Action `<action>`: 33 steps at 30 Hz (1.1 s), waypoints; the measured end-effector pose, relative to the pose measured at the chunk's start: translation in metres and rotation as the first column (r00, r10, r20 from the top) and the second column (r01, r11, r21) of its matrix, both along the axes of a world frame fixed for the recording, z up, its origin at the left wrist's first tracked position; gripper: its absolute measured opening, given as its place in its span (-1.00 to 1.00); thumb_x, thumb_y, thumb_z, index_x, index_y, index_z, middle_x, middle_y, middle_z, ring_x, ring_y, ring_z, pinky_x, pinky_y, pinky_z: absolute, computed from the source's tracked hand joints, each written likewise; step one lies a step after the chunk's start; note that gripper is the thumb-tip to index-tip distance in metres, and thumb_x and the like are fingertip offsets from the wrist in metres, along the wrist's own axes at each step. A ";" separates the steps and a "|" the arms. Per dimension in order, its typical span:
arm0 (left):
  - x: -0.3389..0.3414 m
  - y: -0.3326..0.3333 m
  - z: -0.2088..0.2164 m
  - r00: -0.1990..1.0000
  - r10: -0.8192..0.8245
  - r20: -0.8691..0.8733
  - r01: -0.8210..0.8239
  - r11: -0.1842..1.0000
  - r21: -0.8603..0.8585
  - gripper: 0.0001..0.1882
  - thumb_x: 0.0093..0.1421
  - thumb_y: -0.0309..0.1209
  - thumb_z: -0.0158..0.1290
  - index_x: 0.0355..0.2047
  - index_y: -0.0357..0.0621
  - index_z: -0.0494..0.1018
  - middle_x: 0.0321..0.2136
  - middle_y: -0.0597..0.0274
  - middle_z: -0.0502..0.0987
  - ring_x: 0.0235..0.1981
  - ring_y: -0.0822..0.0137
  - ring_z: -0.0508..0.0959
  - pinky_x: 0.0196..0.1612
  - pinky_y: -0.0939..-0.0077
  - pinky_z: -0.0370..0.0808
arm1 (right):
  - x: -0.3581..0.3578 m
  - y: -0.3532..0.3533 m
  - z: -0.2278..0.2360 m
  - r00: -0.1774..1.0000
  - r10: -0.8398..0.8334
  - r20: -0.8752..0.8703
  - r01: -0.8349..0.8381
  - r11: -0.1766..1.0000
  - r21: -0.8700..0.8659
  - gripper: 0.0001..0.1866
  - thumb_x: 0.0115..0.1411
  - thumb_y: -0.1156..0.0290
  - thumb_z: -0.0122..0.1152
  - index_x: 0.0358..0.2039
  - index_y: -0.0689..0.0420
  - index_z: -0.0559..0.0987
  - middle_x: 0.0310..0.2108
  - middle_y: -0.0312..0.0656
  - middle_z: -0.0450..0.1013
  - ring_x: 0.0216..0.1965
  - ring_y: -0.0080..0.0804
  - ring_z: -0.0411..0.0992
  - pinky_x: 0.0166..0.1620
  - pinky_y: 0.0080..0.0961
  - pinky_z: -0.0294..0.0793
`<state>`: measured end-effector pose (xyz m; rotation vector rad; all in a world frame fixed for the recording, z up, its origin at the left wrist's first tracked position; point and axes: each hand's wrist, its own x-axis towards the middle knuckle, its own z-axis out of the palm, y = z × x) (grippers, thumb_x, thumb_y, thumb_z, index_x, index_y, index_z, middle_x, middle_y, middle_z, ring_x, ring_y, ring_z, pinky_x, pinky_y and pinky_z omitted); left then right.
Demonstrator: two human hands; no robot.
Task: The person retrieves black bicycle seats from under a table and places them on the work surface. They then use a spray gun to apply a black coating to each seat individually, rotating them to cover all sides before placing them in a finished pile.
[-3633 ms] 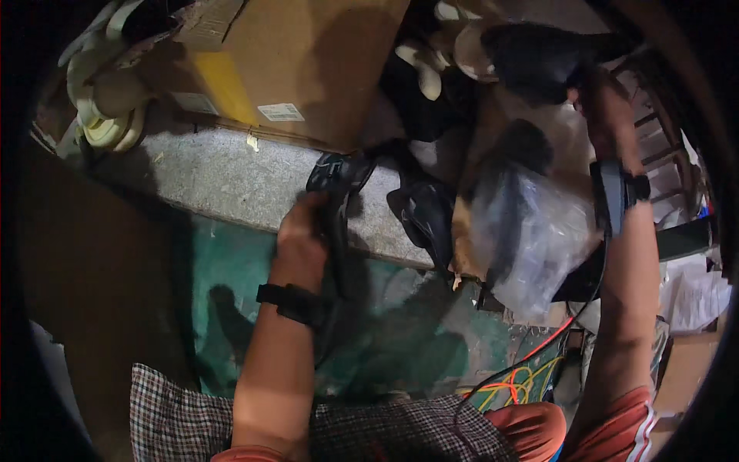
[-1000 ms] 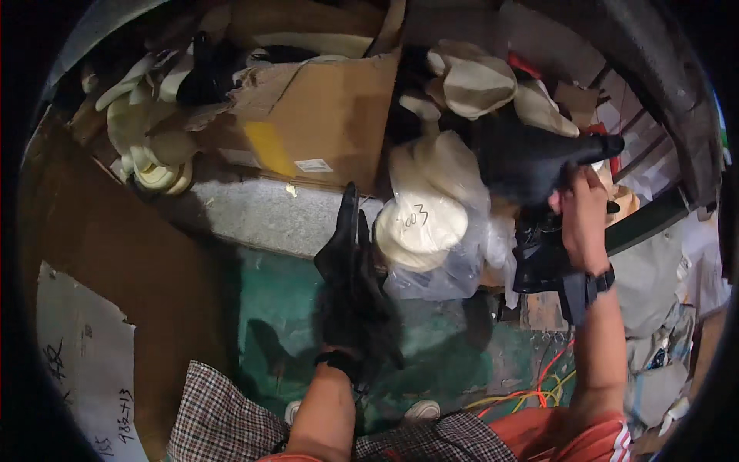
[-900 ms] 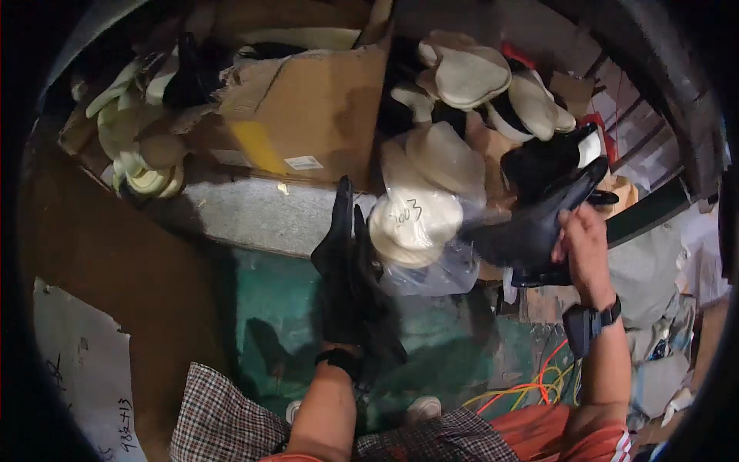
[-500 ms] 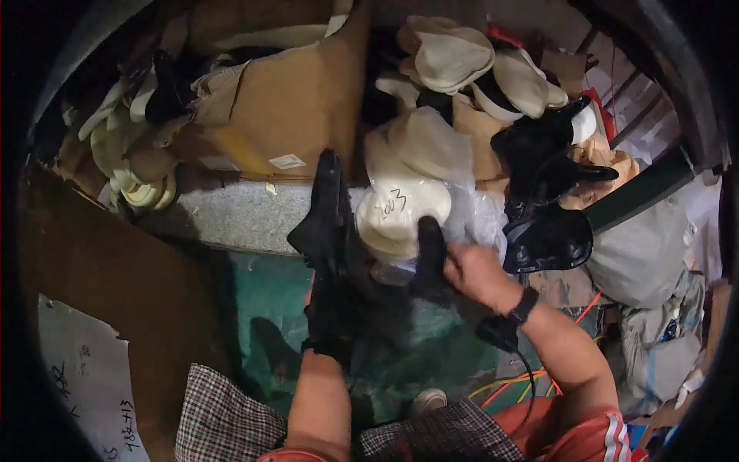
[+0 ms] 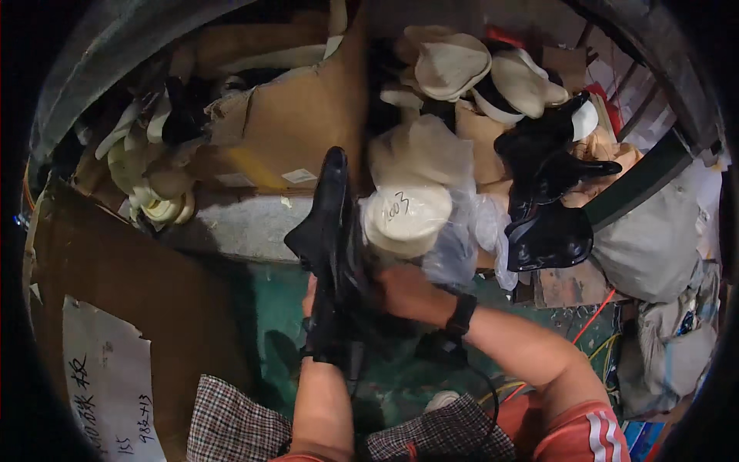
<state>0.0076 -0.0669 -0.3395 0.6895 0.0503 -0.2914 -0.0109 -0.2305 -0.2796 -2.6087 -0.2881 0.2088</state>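
A black, glossy bicycle saddle [image 5: 329, 215] stands on end in front of me, its narrow nose up. My left hand [image 5: 310, 296] grips it low down and is mostly hidden behind it. Close against the saddle's right side is my right hand [image 5: 412, 291], its fingers smeared by motion and lost against dark material. Just beyond my right hand, cream saddle-shaped pads [image 5: 408, 219] with handwriting on them lie in a clear plastic bag [image 5: 454, 246]. A small dark object [image 5: 441, 349] with a cable hangs below my right wrist.
A torn cardboard box [image 5: 300, 115] stands ahead, cream pieces [image 5: 165, 204] beside it. Black glossy saddles [image 5: 550, 239] and more cream pads [image 5: 454, 65] lie heaped at the right. Brown cardboard [image 5: 131, 262] fills the left. A grey sack [image 5: 647, 239] and orange cable [image 5: 594, 316] are at right.
My right hand has swung left toward the upright saddle, away from the bagged pads. The black piece it held there no longer shows separately. My left hand keeps its place.
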 end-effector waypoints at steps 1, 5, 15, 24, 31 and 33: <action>0.000 0.003 -0.001 1.000 0.003 0.007 -0.003 1.000 -0.001 -0.51 0.21 -0.27 -0.12 0.11 -0.23 0.19 -0.11 0.10 0.46 -0.13 0.21 0.48 -0.12 0.34 0.45 | 0.002 0.000 -0.003 0.999 0.045 0.016 -0.046 0.997 0.067 -0.79 -0.03 0.41 0.11 -0.39 0.26 0.49 -0.48 0.15 0.43 -0.41 0.12 0.42 -0.35 -0.09 0.40; -0.002 0.000 0.007 0.987 0.030 0.157 -0.098 0.890 0.444 -0.50 0.21 -0.24 -0.10 0.10 -0.24 0.20 -0.12 0.08 0.46 -0.14 0.18 0.49 -0.13 0.34 0.45 | 0.016 -0.013 -0.026 0.989 0.142 0.032 -0.145 0.960 0.240 -0.76 -0.03 0.39 0.13 -0.33 0.23 0.50 -0.48 0.09 0.44 -0.40 0.05 0.43 -0.31 -0.16 0.41; 0.013 0.013 -0.013 0.955 0.164 0.247 -0.289 0.706 0.647 -0.63 0.24 -0.25 -0.17 -0.08 -0.27 0.34 -0.23 0.01 0.50 -0.25 0.17 0.54 -0.18 0.36 0.50 | 0.021 -0.070 -0.018 0.806 0.359 0.471 0.113 0.688 -0.717 -0.30 -0.12 0.20 0.28 0.10 0.00 0.32 0.17 -0.05 0.09 0.17 0.06 0.06 0.12 0.07 0.07; 0.010 0.010 0.007 0.960 0.236 0.148 -0.279 0.825 0.491 -0.67 0.24 -0.28 -0.20 -0.14 -0.27 0.37 -0.30 0.05 0.50 -0.31 0.21 0.54 -0.24 0.39 0.50 | 0.082 -0.126 0.016 0.837 0.004 0.548 0.286 0.849 -0.444 -0.47 -0.02 0.18 0.21 -0.02 0.07 0.38 -0.17 -0.04 0.42 -0.09 -0.05 0.35 -0.10 -0.19 0.37; 0.012 0.006 0.010 0.935 0.284 0.211 -0.353 0.714 0.604 -0.76 0.18 -0.32 -0.08 -0.30 -0.22 0.46 -0.45 0.18 0.54 -0.43 0.33 0.54 -0.39 0.48 0.49 | 0.096 -0.183 0.034 0.684 -0.478 0.551 0.340 0.877 0.339 -0.66 0.13 0.30 0.07 -0.15 0.26 0.45 -0.30 -0.14 0.50 -0.28 -0.21 0.45 -0.21 -0.41 0.43; 0.012 0.007 0.010 0.925 0.274 0.263 -0.380 0.645 0.663 -0.76 0.18 -0.32 -0.09 -0.28 -0.21 0.45 -0.42 0.18 0.53 -0.41 0.33 0.54 -0.38 0.47 0.49 | 0.094 -0.218 0.028 0.664 -0.510 0.546 0.281 0.848 0.450 -0.69 0.16 0.34 0.05 -0.15 0.27 0.45 -0.30 -0.23 0.48 -0.29 -0.35 0.44 -0.24 -0.46 0.42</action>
